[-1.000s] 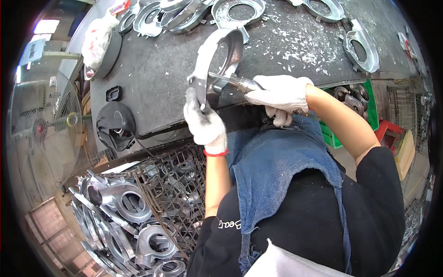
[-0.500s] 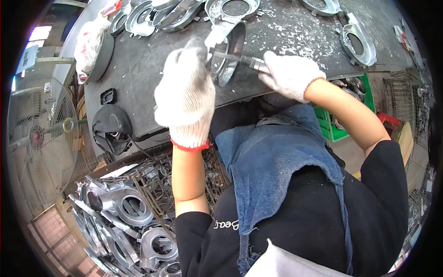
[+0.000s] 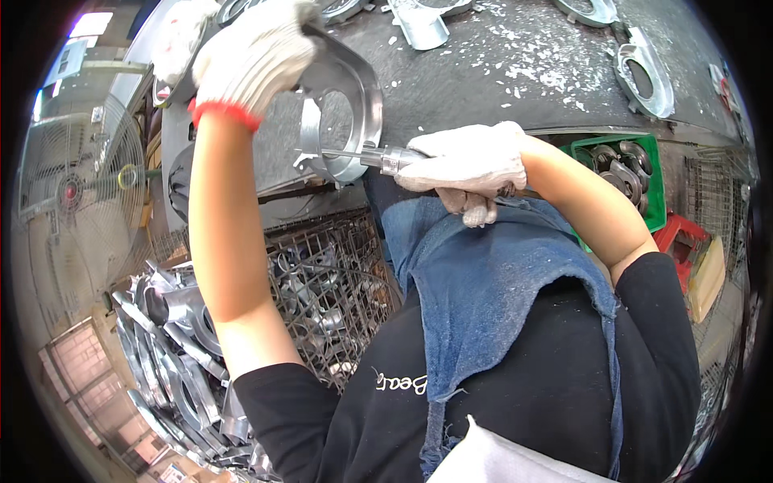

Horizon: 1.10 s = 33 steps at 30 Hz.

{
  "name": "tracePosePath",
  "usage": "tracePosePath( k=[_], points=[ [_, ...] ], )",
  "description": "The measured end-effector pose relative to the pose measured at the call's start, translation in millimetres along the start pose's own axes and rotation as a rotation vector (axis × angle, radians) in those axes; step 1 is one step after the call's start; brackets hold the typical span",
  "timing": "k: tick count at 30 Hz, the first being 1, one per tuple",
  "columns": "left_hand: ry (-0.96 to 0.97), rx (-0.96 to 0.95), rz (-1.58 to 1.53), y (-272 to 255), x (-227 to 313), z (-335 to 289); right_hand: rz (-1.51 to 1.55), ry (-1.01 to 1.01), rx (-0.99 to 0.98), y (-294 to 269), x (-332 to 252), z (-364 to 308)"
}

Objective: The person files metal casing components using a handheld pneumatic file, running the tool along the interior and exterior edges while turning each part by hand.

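Note:
My left hand (image 3: 256, 60), in a white knit glove with a red cuff, is closed on the upper end of a grey metal ring-shaped housing (image 3: 369, 97). The housing is tilted up at the table's near edge, its round opening partly facing me. In my gloved right hand (image 3: 471, 157) is a deburring tool (image 3: 388, 158) with a metal handle and a thin shaft. That shaft reaches across the lower part of the opening towards the rim; whether its tip touches metal I cannot tell.
White and silver shavings lie on the dark table (image 3: 451, 88). Another housing (image 3: 644, 76) rests at its right, and more sit along the far side. Below left are a heap of metal housings (image 3: 181, 378) and a wire basket (image 3: 330, 282). A green crate (image 3: 660, 185) holds metal parts; a fan (image 3: 72, 193) stands left.
My left hand has swung left and away from me, and the housing has shifted left and turned to show its opening. My right hand has come left and closer to my body with the tool.

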<state>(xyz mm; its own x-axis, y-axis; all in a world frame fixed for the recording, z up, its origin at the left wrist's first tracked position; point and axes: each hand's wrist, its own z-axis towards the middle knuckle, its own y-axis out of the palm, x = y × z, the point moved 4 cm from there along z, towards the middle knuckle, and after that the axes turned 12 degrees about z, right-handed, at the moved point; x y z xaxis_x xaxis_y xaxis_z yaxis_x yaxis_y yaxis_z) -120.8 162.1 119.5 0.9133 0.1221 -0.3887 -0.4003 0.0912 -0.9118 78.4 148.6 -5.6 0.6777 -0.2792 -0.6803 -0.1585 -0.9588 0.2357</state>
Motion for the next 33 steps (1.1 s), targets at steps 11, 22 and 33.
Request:
tracePosePath(
  k=[11, 22, 33],
  points=[
    [0.490, -0.522, 0.160, 91.5, 24.2, 138.9, -0.758, -0.052, 0.531, -42.5, -26.7, 15.0],
    [0.416, -0.972, -0.188, 139.2, 37.0, 186.4, -0.892, -0.267, 0.838, -86.4, -28.8, 28.5],
    [0.232, -1.119, -0.399, 142.1, 33.9, 188.0, -0.878, -0.260, 0.840, -113.3, -51.2, 14.0]
  ],
)
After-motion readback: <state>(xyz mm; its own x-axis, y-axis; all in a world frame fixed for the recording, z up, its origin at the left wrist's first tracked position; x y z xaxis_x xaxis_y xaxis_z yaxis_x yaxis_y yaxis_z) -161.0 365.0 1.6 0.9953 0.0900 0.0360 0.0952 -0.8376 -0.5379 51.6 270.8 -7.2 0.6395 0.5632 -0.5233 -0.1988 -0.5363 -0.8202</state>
